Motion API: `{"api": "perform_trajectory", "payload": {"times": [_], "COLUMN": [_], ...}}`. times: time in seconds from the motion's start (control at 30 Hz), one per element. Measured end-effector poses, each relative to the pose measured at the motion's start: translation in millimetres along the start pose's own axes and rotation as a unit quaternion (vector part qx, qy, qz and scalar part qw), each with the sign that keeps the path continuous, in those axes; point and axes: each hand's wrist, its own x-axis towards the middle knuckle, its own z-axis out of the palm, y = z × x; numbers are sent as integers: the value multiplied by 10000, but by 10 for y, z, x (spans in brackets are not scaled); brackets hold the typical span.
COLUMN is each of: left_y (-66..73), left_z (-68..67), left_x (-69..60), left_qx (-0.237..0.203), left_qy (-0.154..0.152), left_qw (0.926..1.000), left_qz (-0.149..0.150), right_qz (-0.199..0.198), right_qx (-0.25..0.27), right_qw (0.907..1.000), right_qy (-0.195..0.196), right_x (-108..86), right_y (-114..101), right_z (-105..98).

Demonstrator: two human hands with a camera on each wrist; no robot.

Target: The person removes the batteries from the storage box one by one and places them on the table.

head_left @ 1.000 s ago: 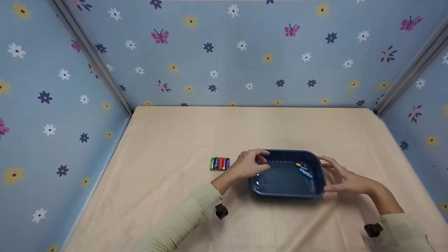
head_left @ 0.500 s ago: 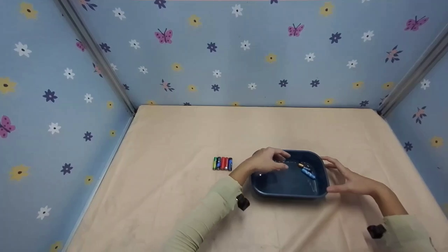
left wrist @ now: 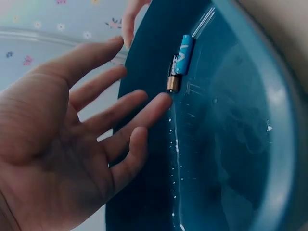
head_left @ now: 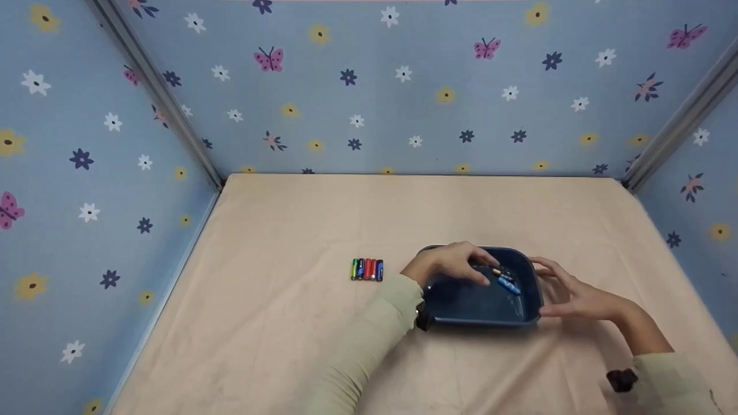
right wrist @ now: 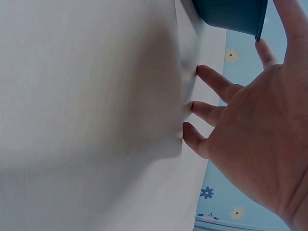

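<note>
A dark blue rectangular dish (head_left: 478, 305) stands on the table. In its far right corner lie a light blue battery (left wrist: 185, 54) and a black battery with a copper-coloured end (left wrist: 173, 83). My left hand (head_left: 455, 260) hovers over the dish with fingers spread and nothing in them; its fingertips are close to the batteries in the left wrist view. At the dish's right end is my right hand (head_left: 576, 297), fingers and thumb spread across the outer wall. One fingertip meets the rim in the right wrist view.
Left of the dish, several batteries (head_left: 367, 270) in green, blue and red lie side by side in a row. A creased beige cloth (head_left: 277, 259) covers the table. Flower-patterned blue panels (head_left: 380, 86) enclose the back and sides.
My left hand has moved right, from the dish's left rim to over its inside, closer to the batteries. My right hand stays at the right end.
</note>
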Motion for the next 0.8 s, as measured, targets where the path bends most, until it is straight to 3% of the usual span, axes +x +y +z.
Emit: {"api": "perform_trajectory", "payload": {"times": [0.1, 0.27, 0.53, 0.8], "left_y": [-24, -62, -109, -95], "left_z": [-3, 20, 124, 159], "left_x": [74, 156, 207, 220], "left_qx": [-12, -140, -410, -686], "left_qy": [-180, -183, -123, -52], "left_qw": [9998, 9997, 9985, 9961], "left_qz": [130, 42, -344, -546], "right_qz": [-21, -108, -55, -9], "right_qx": [2, -52, -198, -102], "right_qw": [10000, 9999, 9998, 9999], "right_qy": [0, 41, 52, 39], "right_x": [-4, -5, -10, 0], "right_y": [1, 4, 2, -12], "right_z": [-3, -3, 18, 7]}}
